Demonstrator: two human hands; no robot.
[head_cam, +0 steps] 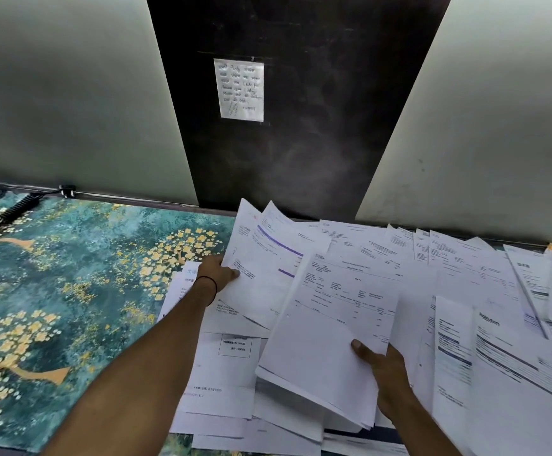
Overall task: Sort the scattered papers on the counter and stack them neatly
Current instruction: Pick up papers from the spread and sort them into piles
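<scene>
- Print on the scattered papers (pixel 465 291) is too small and blurred to read; the handwritten note (pixel 239 89) on the dark panel (pixel 301 126) is just as illegible.
- Sheets run off the frame's right and bottom edges, many buried under others.
- Left hand (pixel 215 269): fingers hidden behind a sheet with a purple stripe (pixel 264 258), thumb pinching its left edge.
- Right hand (pixel 383 366): thumb on top, fingers underneath, gripping a lifted stack of papers (pixel 327 327).
- Left of those fingers, the floral counter (pixel 70 274) lies bare; a black cable (pixel 14 205) sits at its far corner.
</scene>
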